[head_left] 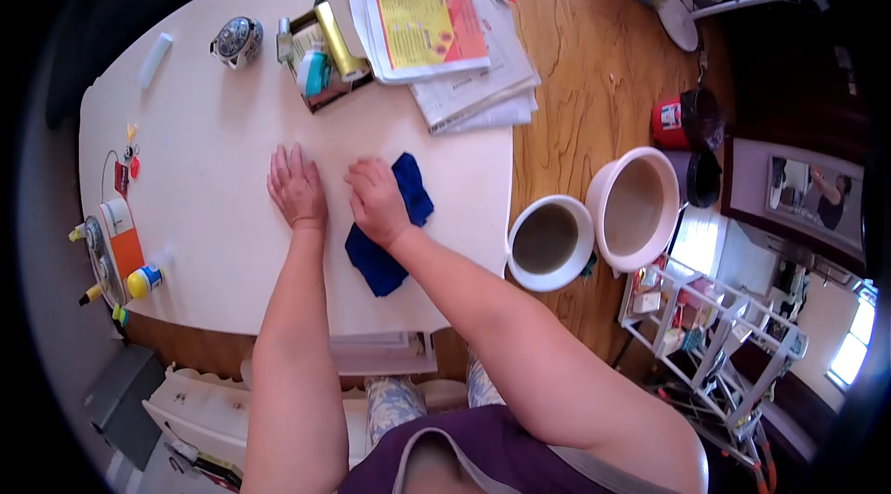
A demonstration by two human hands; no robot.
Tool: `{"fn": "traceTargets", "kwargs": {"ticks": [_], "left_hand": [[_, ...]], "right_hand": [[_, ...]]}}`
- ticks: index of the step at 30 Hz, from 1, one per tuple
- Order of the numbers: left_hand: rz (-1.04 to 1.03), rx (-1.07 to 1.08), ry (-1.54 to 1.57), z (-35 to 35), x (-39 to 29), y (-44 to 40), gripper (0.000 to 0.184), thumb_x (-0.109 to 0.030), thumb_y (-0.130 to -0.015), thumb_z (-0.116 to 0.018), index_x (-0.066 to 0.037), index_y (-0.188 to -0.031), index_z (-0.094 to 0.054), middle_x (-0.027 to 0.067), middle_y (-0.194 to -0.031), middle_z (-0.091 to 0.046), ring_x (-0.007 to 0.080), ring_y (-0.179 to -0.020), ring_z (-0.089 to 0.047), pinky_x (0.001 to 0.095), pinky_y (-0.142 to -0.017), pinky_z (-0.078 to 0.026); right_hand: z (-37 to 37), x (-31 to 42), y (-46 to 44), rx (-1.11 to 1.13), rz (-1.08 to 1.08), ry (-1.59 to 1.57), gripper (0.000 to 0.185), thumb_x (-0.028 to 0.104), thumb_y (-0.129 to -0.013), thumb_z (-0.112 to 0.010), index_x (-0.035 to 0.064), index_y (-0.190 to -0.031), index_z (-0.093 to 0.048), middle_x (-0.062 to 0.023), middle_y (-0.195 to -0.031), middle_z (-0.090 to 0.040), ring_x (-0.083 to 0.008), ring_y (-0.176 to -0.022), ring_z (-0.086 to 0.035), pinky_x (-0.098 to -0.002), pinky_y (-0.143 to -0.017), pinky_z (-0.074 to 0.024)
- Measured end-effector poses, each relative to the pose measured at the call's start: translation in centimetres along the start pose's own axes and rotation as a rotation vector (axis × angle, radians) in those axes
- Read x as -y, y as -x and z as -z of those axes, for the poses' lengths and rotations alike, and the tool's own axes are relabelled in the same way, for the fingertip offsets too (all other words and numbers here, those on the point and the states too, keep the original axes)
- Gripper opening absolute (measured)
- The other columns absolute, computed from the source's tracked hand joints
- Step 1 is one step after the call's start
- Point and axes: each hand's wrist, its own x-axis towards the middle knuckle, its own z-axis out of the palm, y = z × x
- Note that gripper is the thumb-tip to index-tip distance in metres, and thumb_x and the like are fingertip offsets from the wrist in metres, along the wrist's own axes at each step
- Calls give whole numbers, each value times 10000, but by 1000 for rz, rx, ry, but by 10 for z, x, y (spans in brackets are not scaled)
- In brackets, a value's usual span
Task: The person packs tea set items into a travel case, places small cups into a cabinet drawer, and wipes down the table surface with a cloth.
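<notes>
My left hand [297, 188] lies flat on the white table, palm down with the fingers stretched out and nothing in it. To its right, my right hand [377, 201] presses down on a dark blue cloth [376, 264], its fingers bent and close together. Cloth shows beyond the knuckle side and below the wrist; the part under the palm is hidden. The fingertips reach past the cloth's left edge, near the bare tabletop [213, 160].
At the table's back are a patterned lidded pot [238, 41], a box of bottles [325, 104] and stacked papers [422, 16]. A fan [102, 253] and yellow-capped bottle [145, 282] stand left. Two basins of murky water, white [585, 239] and pink [670, 197], are on the right.
</notes>
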Motion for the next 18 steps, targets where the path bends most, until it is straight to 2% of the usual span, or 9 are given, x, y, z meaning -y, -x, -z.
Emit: {"fn": "traceTargets", "kwargs": {"ticks": [1, 2, 4, 6, 8, 11, 13, 17, 18], "left_hand": [[0, 14, 2, 2, -1, -1, 456, -301, -902, -516, -152, -1328, -452, 101, -1408, -383, 282, -1324, -316, 452, -1070, -233], [9, 38, -1, 6, -1, 2, 448, -288, -903, -516, -160, -1327, -452, 99, -1408, -382, 276, -1324, -316, 450, -1070, -230], [26, 39, -1, 10, -3, 4, 444, -283, -901, -521, -165, -1324, -453, 99, -1405, -383, 275, -1321, -319, 450, -1070, -228], [17, 31, 3, 11, -4, -3, 441, -277, -899, -526, -169, -1320, -455, 99, -1402, -384, 274, -1317, -323, 450, -1070, -225], [17, 41, 9, 12, -4, 0, 430, -272, -893, -536, -170, -1304, -464, 92, -1402, -381, 267, -1321, -316, 444, -1070, -222], [25, 57, -9, 14, -6, -1, 433, -269, -886, -546, -171, -1299, -460, 85, -1400, -379, 258, -1323, -309, 440, -1069, -223], [40, 69, -5, 14, -7, -1, 435, -255, -889, -539, -168, -1306, -454, 87, -1409, -370, 254, -1328, -304, 436, -1070, -219], [31, 59, -3, 17, -8, -1, 441, -242, -890, -533, -162, -1314, -443, 93, -1414, -364, 259, -1326, -305, 434, -1069, -218], [36, 74, -5, 18, -9, 0, 441, -242, -890, -533, -162, -1314, -443, 93, -1414, -364, 259, -1326, -305, 434, -1069, -218]], "right_hand": [[1, -3, 2, -46, -70, -131, 197, -44, -715, -526, 6, -897, -584, -171, -955, -575, -356, -975, -541, -421, -908, -415], [8, -4, -2, -25, -59, -137, 197, -44, -715, -526, 6, -897, -584, -171, -955, -575, -356, -975, -541, -421, -908, -415], [35, -8, -19, -233, -189, -161, 197, -50, -722, -503, -7, -901, -574, -173, -890, -565, -370, -895, -544, -438, -853, -426], [74, -28, -58, -325, -199, 3, 199, -17, -748, -516, -9, -942, -560, -186, -898, -544, -368, -901, -524, -454, -826, -417], [107, -63, -99, -411, -72, 340, 246, 41, -768, -558, 5, -1011, -544, -186, -965, -533, -361, -942, -503, -469, -822, -413], [121, -95, -141, -392, -161, 559, 345, 133, -763, -627, 19, -1075, -532, -187, -1043, -519, -359, -1019, -487, -476, -844, -411], [120, -101, -160, -283, -563, 685, 459, 212, -748, -685, 22, -1131, -517, -168, -1076, -510, -354, -1076, -474, -473, -869, -406], [124, -128, -177, -208, -531, 748, 428, 219, -745, -696, 7, -1089, -553, -170, -1030, -568, -341, -1002, -548, -447, -830, -449], [135, -139, -181, -93, -576, 474, 373, 206, -744, -693, -1, -1035, -586, -175, -986, -598, -322, -915, -583, -426, -789, -469]]}}
